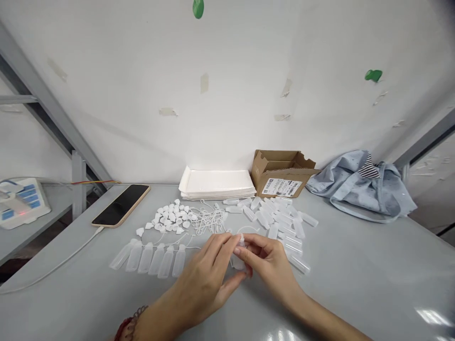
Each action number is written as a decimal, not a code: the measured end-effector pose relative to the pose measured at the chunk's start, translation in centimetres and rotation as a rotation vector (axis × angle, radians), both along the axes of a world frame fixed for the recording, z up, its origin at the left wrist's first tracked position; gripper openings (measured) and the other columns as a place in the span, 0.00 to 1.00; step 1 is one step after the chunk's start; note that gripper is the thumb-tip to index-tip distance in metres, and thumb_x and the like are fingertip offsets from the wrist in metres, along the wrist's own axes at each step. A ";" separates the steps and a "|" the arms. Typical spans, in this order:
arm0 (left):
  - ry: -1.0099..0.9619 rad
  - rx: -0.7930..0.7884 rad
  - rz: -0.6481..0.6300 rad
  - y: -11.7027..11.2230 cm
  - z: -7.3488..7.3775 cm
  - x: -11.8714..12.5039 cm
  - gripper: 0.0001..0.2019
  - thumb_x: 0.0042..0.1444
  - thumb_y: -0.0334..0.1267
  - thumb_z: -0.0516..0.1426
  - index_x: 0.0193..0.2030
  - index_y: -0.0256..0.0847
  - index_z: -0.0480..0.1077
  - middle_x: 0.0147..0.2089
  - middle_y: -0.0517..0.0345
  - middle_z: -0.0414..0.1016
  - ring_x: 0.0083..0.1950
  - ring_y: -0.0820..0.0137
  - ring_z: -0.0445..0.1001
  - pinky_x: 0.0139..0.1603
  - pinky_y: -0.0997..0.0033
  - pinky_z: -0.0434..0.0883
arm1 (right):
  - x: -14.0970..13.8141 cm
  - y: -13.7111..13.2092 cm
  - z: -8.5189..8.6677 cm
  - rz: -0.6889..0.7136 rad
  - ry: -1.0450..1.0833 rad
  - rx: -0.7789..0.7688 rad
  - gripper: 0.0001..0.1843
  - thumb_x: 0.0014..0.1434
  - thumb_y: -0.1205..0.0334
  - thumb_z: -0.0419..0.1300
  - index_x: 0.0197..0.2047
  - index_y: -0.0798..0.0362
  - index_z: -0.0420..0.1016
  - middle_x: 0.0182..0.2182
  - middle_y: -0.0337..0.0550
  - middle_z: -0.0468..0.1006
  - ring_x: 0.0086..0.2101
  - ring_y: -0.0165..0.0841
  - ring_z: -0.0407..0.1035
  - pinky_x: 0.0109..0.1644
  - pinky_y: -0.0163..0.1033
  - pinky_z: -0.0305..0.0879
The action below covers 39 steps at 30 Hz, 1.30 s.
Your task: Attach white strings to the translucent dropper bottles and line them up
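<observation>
Left hand and right hand pinch one bottle. Row of six looks done. Pile, caps and strings wait on bench: early going, probably.

At the front centre of the surface, the left grip and right grip are meeting, both closing on a vial. A row of vials is lying side by side just left of them. Behind the row, caps are sitting in a cluster, with cords tangling to their right and a pile of vials spreading further right. A phone is resting at the far left, its cable trailing toward the front edge. Against the wall, a paper stack, a box and a bag are lining up from left to right.
</observation>
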State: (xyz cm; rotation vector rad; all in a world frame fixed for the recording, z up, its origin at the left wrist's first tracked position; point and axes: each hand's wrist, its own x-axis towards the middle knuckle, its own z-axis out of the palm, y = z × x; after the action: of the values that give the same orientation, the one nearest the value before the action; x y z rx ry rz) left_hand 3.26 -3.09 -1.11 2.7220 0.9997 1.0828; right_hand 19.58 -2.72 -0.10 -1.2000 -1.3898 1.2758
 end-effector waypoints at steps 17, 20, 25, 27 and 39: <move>-0.301 -0.145 0.036 -0.1 0.1 0.5 0.24 0.54 0.34 0.58 0.57 0.42 0.57 0.46 0.49 0.68 0.40 0.66 0.72 0.41 0.66 0.75 | 0.6 -0.2 1.1 0.159 0.210 -0.067 0.19 0.56 0.49 0.59 0.44 0.55 0.74 0.25 0.39 0.74 0.17 0.22 0.60 0.21 0.30 0.55; -0.278 -0.172 0.020 -0.1 0.0 0.5 0.24 0.55 0.36 0.59 0.57 0.43 0.56 0.46 0.49 0.67 0.42 0.66 0.72 0.41 0.65 0.75 | 0.6 0.1 1.2 0.127 0.256 -0.135 0.18 0.52 0.50 0.63 0.39 0.55 0.74 0.25 0.38 0.73 0.15 0.20 0.58 0.20 0.29 0.51; -0.156 -0.095 0.054 0.2 -1.0 0.1 0.27 0.55 0.35 0.59 0.60 0.41 0.54 0.52 0.44 0.65 0.52 0.60 0.69 0.50 0.61 0.73 | 0.4 0.1 0.9 0.025 0.192 -0.139 0.18 0.49 0.49 0.65 0.33 0.56 0.70 0.16 0.31 0.65 0.16 0.22 0.57 0.19 0.29 0.54; -0.102 -0.060 0.055 0.2 -1.2 0.1 0.28 0.56 0.34 0.58 0.62 0.38 0.52 0.54 0.42 0.65 0.55 0.59 0.67 0.54 0.61 0.71 | 0.2 -0.1 0.6 -0.021 0.132 -0.096 0.17 0.49 0.50 0.65 0.34 0.55 0.70 0.17 0.31 0.65 0.16 0.22 0.58 0.19 0.29 0.56; -0.035 -0.020 0.082 -0.5 -0.9 0.1 0.22 0.59 0.30 0.53 0.60 0.33 0.55 0.50 0.43 0.69 0.53 0.62 0.69 0.52 0.63 0.73 | 0.0 -0.4 -0.8 -0.020 -0.177 0.143 0.13 0.52 0.54 0.64 0.32 0.54 0.69 0.19 0.34 0.69 0.19 0.26 0.64 0.23 0.31 0.62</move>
State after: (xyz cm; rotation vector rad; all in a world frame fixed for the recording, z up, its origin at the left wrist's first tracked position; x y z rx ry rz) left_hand 3.40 -3.56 -2.02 2.6582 1.1203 1.1227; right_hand 19.60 -3.11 -0.87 -1.2486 -1.5650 1.0570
